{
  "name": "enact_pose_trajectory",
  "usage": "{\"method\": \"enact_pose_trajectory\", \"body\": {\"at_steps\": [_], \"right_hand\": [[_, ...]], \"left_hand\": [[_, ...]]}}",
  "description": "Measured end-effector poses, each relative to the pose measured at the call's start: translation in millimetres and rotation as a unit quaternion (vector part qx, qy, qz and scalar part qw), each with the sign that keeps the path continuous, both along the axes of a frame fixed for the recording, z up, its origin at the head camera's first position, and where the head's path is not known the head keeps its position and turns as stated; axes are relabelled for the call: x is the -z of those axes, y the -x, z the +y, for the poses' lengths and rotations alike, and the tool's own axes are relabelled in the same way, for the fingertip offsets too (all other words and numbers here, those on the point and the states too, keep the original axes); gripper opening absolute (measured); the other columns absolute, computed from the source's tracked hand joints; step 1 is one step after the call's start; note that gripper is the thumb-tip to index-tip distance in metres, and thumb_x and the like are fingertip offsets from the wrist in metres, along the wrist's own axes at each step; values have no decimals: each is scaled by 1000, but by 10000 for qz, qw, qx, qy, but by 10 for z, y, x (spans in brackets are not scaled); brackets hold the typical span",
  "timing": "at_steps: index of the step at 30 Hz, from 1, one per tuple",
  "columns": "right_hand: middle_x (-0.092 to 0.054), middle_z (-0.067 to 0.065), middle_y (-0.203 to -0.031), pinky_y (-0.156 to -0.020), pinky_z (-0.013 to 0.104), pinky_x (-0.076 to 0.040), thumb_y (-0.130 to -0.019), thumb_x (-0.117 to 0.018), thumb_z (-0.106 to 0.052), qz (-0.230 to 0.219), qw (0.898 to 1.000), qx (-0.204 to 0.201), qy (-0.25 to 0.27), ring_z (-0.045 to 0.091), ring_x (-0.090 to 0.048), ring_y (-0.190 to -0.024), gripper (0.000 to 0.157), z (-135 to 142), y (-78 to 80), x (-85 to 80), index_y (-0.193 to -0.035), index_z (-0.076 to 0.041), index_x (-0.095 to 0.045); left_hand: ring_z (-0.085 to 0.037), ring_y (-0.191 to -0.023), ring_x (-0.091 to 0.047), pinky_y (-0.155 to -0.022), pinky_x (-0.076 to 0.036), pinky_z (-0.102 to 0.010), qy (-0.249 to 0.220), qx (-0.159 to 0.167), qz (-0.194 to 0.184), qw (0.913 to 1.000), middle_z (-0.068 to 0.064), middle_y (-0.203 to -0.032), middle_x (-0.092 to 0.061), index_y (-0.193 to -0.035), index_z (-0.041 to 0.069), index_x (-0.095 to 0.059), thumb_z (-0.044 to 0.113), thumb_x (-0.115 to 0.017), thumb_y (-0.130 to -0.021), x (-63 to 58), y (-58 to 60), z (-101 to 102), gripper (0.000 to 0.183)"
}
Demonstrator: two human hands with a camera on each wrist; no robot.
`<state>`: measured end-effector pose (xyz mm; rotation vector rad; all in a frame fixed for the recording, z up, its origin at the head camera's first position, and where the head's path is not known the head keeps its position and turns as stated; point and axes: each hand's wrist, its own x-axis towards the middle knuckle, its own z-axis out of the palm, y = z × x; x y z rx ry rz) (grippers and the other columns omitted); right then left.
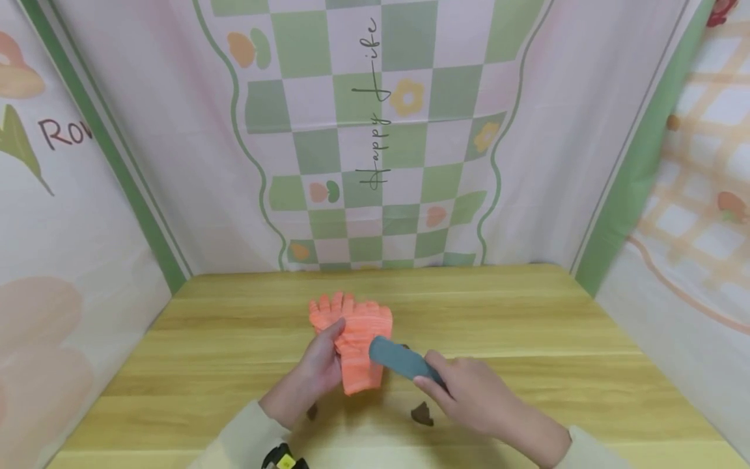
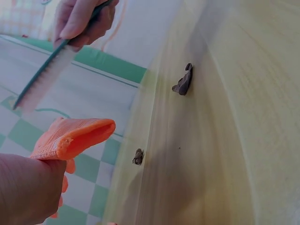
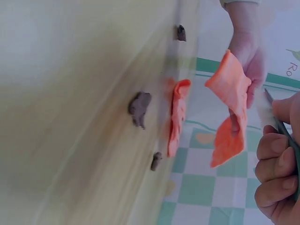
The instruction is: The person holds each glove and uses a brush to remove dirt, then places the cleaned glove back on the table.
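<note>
My left hand [image 1: 319,365] grips an orange knit glove [image 1: 362,374], thumb on top, lifted over the wooden table. Its open cuff [image 2: 86,138] faces the left wrist camera. In my right hand [image 1: 471,394] is a teal brush [image 1: 401,358], fingers curled round the handle. Pale bristles [image 2: 49,77] show along the brush's underside in the left wrist view, a little apart from the glove there. A second orange glove [image 3: 177,119] lies on the table in the right wrist view, beyond the held one.
Dark brown crumpled lumps lie on the wooden table [image 1: 234,345]: one by my right hand, a larger lump [image 1: 422,414], one small piece [image 1: 312,411] by my left wrist, and another [image 2: 138,156] farther back. Printed cloth [image 1: 404,150] hangs behind and at both sides.
</note>
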<state>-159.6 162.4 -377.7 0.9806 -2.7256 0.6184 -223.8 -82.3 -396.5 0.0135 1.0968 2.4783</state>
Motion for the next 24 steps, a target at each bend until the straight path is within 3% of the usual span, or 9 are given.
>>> {"method": "enact_pose_trajectory", "body": {"at_steps": [2,6,9,13,16,24], "right_hand": [[-39,-16,-59,-44,19,-35,-101,-53,-34,134,9999,10,-25,-2,-36,-47,22,-32,19,-28,-95,-12,-53],[-42,-13,-60,-46,20,-36,-101,-52,-38,230,9994,-2,-277,0,-38,-48,27,-116,57,-62,-95,-12,-53],[-48,-10,-63,-48,21,-37,-101,-51,-39,246,9988,28,-429,1,-40,-50,32,-159,78,-51,-102,-8,-56],[-47,-10,-62,-47,21,-35,-101,-52,-37,396,9983,67,-433,1,-39,-50,30,-155,83,-1,-104,-7,-55],[-41,-13,-60,-44,20,-34,-100,-54,-36,427,9983,57,-395,0,-36,-49,26,-130,61,27,-94,-11,-52],[-38,-17,-61,-43,18,-33,-100,-55,-35,324,9989,27,-335,-2,-34,-47,24,-29,3,78,-94,-12,-54]], "left_hand": [[-28,-142,-22,-114,-24,-36,-49,64,-18,10000,-19,-156,-20,-152,-3,-9,25,-24,-108,7,-12,8,55],[-21,-127,-43,-109,-32,-33,-99,67,-156,9998,-12,-142,-42,-152,-2,-12,25,-28,-107,5,-48,37,54],[-16,-119,-49,-107,-35,-32,-49,59,-202,9998,-8,-134,-48,-151,-2,-14,25,-30,-107,-9,-76,55,53],[-27,-137,-33,-113,-27,-37,88,152,-62,9998,-17,-151,-32,-152,-2,-10,25,-28,-108,-18,-99,52,55],[-31,-143,-20,-114,-23,-40,173,168,-19,9997,-19,-157,-20,-152,-1,-9,25,-26,-108,-16,-104,38,54],[-32,-143,-18,-115,-21,-40,162,12,-57,9999,-21,-156,-19,-152,-3,-9,23,-26,-107,2,-80,16,54]]}}
